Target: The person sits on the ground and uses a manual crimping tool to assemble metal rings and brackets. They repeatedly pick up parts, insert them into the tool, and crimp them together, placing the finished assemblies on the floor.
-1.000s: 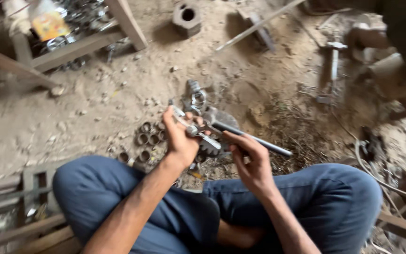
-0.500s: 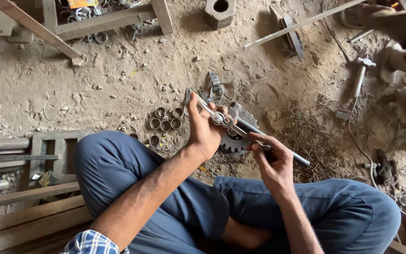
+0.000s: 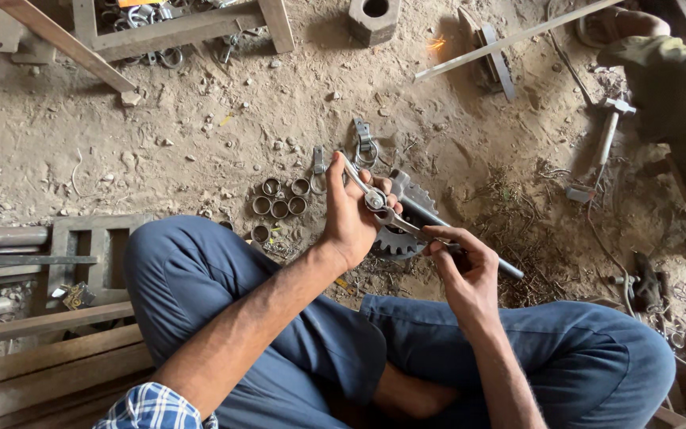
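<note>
Cross-legged on a dirt floor [image 3: 200,135], a person in blue trousers [image 3: 279,318] works a small metal piece with both hands.

Below the hands a toothed gear wheel [image 3: 398,238] lies on the ground with a steel rod [image 3: 470,242] running across it. The left hand [image 3: 351,218] has its fingers closed around a thin bent metal bracket [image 3: 371,195], held just above the gear. The right hand [image 3: 466,270] has its fingertips pinched together on the bracket's lower end, close to the rod. Just left of the hands, a cluster of short metal rings [image 3: 279,202] sits in the dirt, and two small buckle-like fittings [image 3: 363,143] lie beyond them.
</note>
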